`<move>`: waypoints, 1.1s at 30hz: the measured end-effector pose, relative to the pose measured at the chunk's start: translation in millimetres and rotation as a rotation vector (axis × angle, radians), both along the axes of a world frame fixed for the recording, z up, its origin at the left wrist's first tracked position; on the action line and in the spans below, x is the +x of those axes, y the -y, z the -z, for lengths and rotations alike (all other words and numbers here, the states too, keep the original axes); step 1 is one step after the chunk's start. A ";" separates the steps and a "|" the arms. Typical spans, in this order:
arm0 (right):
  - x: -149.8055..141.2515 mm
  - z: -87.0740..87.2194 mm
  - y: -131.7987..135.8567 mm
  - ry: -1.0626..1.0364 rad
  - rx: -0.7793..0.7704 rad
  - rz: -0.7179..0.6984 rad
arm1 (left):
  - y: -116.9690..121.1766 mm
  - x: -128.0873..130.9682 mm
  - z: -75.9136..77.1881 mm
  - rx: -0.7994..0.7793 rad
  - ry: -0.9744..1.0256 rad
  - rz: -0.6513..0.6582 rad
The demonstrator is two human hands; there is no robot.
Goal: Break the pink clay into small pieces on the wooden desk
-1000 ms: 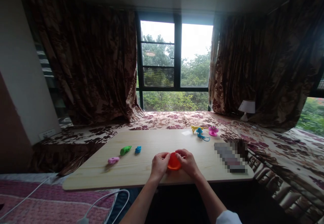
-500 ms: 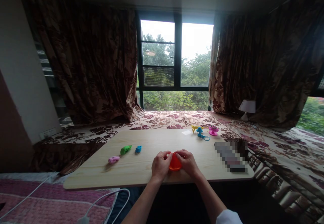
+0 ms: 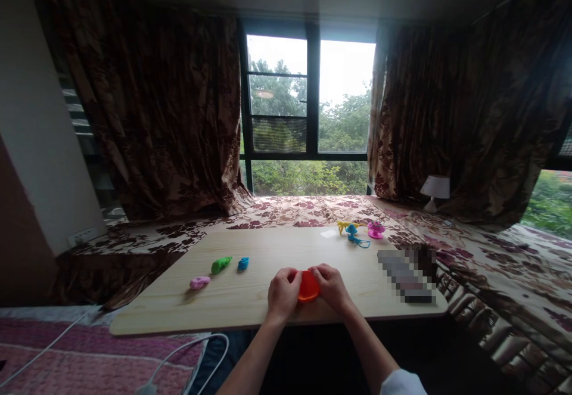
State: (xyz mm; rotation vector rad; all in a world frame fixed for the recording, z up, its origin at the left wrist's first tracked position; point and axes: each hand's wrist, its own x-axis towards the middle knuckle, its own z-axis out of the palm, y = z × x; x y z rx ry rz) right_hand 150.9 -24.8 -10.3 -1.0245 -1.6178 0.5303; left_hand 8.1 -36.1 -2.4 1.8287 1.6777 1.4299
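Near the table's front edge, both my hands pinch a soft orange-red piece, rounded and wide like a flattened cup. It looks like modelling clay, but I cannot be sure. My left hand grips its left upper edge between thumb and fingers. On the opposite side, my right hand holds the right upper edge the same way. The fingers hide both sides of the piece.
On the pale wooden table, a pink lump, a green lump and a small blue lump lie left. A blue mushroom-like figure, yellow figure and pink figure stand back right. A blurred-out dark object lies right.
The orange-red piece has gone from a narrow-topped, cone-like outline to a wider, rounder one. My fingertips have moved slightly at its upper edge, both hands still holding on.
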 end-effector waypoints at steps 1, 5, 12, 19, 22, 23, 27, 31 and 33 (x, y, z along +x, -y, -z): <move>0.2 0.2 -0.3 0.000 0.000 0.009 | 0.7 0.2 -0.3 0.000 0.002 -0.001; 0.4 0.7 -0.9 0.007 -0.004 0.029 | 2.1 2.6 -2.7 -0.008 -0.005 0.001; 0.9 -2.3 1.2 0.007 -0.018 0.029 | 2.2 1.8 -3.9 -0.034 -0.031 -0.045; -0.3 -2.0 4.2 0.013 -0.018 -0.019 | 5.6 -8.8 -5.8 -0.088 -0.046 -0.056; -1.1 -0.7 3.8 0.011 -0.013 -0.034 | 5.3 -9.2 -6.4 -0.109 -0.042 -0.030; -1.3 -0.2 3.4 0.012 -0.011 -0.037 | 5.0 -9.0 -6.3 -0.113 -0.040 -0.023; -2.1 1.4 1.7 0.018 -0.004 -0.042 | 3.8 -8.4 -4.7 -0.121 -0.038 0.005; -2.4 1.4 1.7 0.039 0.004 -0.049 | 2.7 -7.7 -2.2 -0.132 -0.051 0.058; -2.1 0.3 2.6 0.059 0.011 -0.054 | 1.7 -7.3 -1.1 -0.143 -0.058 0.080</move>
